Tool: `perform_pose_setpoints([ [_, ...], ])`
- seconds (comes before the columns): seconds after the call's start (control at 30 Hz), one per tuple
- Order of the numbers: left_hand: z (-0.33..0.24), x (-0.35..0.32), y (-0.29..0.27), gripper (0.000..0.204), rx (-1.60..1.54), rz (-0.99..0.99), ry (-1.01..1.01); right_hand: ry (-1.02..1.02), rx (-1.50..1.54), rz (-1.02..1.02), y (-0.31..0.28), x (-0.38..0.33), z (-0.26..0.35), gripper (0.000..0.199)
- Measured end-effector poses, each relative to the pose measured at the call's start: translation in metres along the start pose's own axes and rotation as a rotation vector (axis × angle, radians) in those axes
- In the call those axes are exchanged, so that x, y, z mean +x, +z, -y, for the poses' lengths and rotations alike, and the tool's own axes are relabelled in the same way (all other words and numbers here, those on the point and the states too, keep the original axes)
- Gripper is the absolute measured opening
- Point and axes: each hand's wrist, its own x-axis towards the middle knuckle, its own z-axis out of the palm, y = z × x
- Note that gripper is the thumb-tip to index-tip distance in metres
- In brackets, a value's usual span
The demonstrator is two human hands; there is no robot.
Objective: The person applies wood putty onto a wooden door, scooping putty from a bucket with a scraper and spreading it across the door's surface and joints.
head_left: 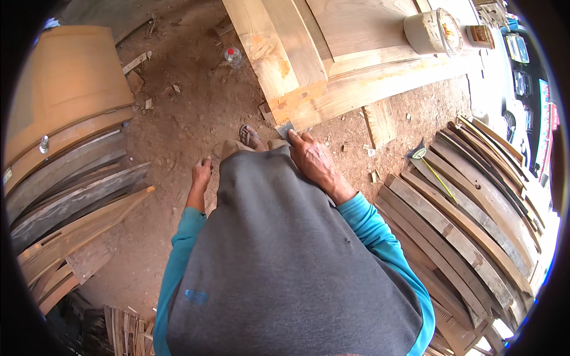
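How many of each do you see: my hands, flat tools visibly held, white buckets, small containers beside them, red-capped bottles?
Hands: 2, left hand and right hand
Flat tool: 1, in the right hand
White bucket: 1
Small container: 1
Red-capped bottle: 1
Total: 6

The pale, panelled wooden piece (291, 44) looks smooth and matt; the round white plastic bucket (421, 33) near its edge looks smeared.

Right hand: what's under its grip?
A flat grey tool sticks out past the right hand, near the corner of the pale wooden frame. The tool's held end is covered by that hand.
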Motion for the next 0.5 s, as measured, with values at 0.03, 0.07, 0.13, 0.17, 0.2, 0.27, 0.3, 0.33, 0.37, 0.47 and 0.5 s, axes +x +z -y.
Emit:
perform_pose_setpoints([
  [0.03,0.0,-0.002,-0.001,0.049,0.005,0.002,0.001,-0.011,0.012,-0.041,-0.003,0.003,0.004,0.046],
  [0.07,0.0,-0.005,-0.002,0.049,-0.01,-0.006,-0.02,-0.022,0.024,-0.082,-0.003,0.006,0.007,0.045],
  [0.13,0.003,-0.008,-0.004,0.05,-0.025,-0.019,-0.04,-0.027,0.014,-0.117,0.001,0.007,0.007,0.043],
  [0.17,0.005,-0.01,-0.004,0.05,-0.023,-0.004,-0.069,-0.002,-0.012,-0.095,0.004,0.001,0.003,0.041],
  [0.2,0.004,-0.008,-0.006,0.051,-0.022,0.008,-0.094,0.018,-0.037,-0.076,0.002,0.001,0.004,0.039],
  [0.27,0.005,-0.006,-0.007,0.051,-0.034,0.008,-0.09,0.04,-0.053,0.006,-0.01,-0.003,0.004,0.038],
  [0.3,0.007,-0.006,-0.007,0.052,-0.042,0.018,-0.094,0.073,-0.069,0.096,-0.019,-0.006,0.006,0.038],
  [0.33,0.01,-0.008,-0.007,0.052,-0.039,0.021,-0.089,0.076,-0.069,0.091,-0.024,-0.008,0.008,0.038],
  [0.37,0.014,-0.01,-0.008,0.052,-0.043,0.025,-0.09,0.076,0.012,0.048,-0.028,-0.009,0.01,0.035],
  [0.47,0.009,-0.013,-0.004,0.053,-0.049,0.041,-0.088,0.144,0.127,-0.01,-0.04,-0.01,0.011,0.033],
  [0.5,0.007,-0.014,-0.002,0.054,-0.052,0.045,-0.083,0.205,0.165,-0.026,-0.042,-0.01,0.01,0.034],
])
